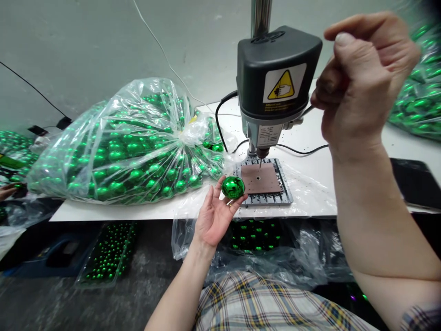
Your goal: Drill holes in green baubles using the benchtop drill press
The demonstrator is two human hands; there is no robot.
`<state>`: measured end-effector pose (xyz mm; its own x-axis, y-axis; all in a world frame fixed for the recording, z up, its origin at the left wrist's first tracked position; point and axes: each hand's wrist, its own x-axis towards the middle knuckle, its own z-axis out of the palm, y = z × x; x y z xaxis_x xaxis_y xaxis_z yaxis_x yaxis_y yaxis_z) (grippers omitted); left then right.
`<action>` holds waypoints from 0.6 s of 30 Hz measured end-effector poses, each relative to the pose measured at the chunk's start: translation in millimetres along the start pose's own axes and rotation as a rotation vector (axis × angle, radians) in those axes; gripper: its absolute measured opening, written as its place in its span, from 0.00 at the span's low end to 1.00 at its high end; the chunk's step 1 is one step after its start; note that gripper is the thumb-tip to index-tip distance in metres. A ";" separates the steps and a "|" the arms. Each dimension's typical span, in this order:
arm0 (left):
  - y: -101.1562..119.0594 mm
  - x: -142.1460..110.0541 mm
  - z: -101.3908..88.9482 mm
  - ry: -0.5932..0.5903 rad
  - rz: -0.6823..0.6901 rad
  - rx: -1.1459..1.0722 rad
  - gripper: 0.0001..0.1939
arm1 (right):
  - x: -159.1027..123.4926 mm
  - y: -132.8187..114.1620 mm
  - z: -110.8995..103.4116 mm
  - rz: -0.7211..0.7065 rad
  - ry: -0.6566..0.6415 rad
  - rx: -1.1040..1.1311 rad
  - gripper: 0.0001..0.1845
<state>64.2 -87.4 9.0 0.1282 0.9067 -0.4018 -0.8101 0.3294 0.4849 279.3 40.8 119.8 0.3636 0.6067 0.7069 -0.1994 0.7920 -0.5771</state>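
My left hand [216, 216], palm up, holds a shiny green ball [233, 187] in its fingertips. The ball is beside the left edge of a brown pad [267, 184], which lies on the slotted metal base [285, 199] of a small bench drill press [275, 73]. Over the pad, the thin drill bit [260, 163] points down, clear of the ball. My right hand [365, 78] is raised at the right of the black motor housing, its fingers curled around the feed lever [308, 110]. Most of the lever is hidden by the hand.
A large clear bag [113, 151] of green balls fills the left of the white table [103, 211]; another bag [418, 92] stands far right. A dark flat object [413, 181] lies at right. Below are a bin of balls [106, 253] and clear plastic sheeting [268, 269]. Another person's hand [7, 191] shows far left.
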 end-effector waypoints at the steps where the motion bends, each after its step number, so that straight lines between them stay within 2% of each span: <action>1: -0.4 0.2 0.6 0.015 -0.004 -0.002 0.22 | -0.7 -0.1 -0.4 0.001 -0.012 0.002 0.08; 6: -2.1 -1.4 -0.8 0.098 0.046 0.006 0.19 | -2.2 0.4 -1.7 -0.020 -0.023 0.001 0.09; 12: -3.7 -2.7 -5.4 0.063 0.022 0.052 0.21 | -1.2 1.2 -3.0 -0.015 -0.033 -0.013 0.10; 18: -8.8 1.6 -7.9 0.053 0.057 0.041 0.16 | 3.1 -1.8 -2.5 0.042 -0.050 -0.024 0.09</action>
<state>67.1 -90.9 -2.1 0.0513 0.9096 -0.4124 -0.7907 0.2892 0.5395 283.1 41.0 122.0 0.3092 0.6428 0.7008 -0.1915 0.7639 -0.6162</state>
